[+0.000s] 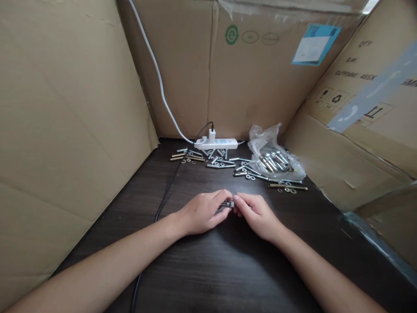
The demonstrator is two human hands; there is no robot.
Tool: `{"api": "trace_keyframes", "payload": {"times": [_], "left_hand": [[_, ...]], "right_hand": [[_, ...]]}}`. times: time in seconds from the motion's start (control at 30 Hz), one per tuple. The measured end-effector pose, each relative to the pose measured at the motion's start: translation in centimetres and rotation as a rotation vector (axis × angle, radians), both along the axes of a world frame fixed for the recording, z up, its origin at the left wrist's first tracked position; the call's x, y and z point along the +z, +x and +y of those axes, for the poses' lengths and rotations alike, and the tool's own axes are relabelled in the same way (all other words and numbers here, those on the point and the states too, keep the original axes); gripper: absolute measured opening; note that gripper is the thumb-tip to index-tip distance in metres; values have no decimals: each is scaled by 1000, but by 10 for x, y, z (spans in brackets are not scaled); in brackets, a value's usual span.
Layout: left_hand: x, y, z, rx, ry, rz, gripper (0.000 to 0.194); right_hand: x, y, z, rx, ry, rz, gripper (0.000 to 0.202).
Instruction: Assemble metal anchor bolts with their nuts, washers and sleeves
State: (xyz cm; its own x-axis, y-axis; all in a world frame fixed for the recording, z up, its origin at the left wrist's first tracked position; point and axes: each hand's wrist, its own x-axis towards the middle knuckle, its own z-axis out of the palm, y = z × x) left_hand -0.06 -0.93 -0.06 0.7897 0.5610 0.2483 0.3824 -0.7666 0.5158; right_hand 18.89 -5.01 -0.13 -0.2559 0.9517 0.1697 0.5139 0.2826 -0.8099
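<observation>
Between my two hands, just above the dark table, is a metal expansion bolt [230,204] with a nut at its right end, lying roughly level. My left hand [206,211] grips its left part between thumb and fingers, which hide much of the shank. At the nut end, the thumb and curled fingers of my right hand [257,213] are pinched together. Behind the hands, loose bolts and sleeves [221,165] lie in small groups with nuts and washers [250,177]. A clear plastic bag [275,163] with several assembled expansion bolts [273,161] stands at the back right.
A white power strip [224,143] with a plugged-in charger [212,136] lies against the back cardboard. Its white cord [156,65] rises to the upper left. A black cable [164,198] crosses the table left of centre. Cardboard walls [65,108] enclose the left, back and right sides.
</observation>
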Motion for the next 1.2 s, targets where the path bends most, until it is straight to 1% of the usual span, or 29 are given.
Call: {"api": "trace_keyframes", "payload": {"times": [0.07,0.13,0.23,0.3,0.4,0.6,0.73,0.87,1.0,1.1,1.2], "left_hand": [[0,0,0,-4,-3,-4,16],[0,0,1,2,-2,-15,16],[-1,0,1,21,0,-14,16],[-1,0,1,28,-3,-10,15],[0,1,1,28,-16,-11,16],[2,1,0,45,-27,-8,17],[1,1,0,26,-26,-26,20],[1,1,0,-8,-46,-25,18],[2,1,0,15,-43,-2,15],[2,1,0,24,-39,0,15],[2,1,0,27,-50,-8,15]], "right_hand": [[-2,0,0,-3,-17,1,44],[0,1,0,-22,-10,-3,43],[6,0,-2,-40,26,4,32],[10,-1,-3,-19,36,5,21],[13,-3,-4,19,31,-11,16],[9,-3,-3,45,46,-35,27],[6,-3,-3,27,33,-31,34],[1,-3,-2,13,-15,-2,43],[1,-1,-1,-21,-18,-34,46],[7,0,-2,-46,23,-40,36],[11,-1,-4,-27,36,-34,22]]}}
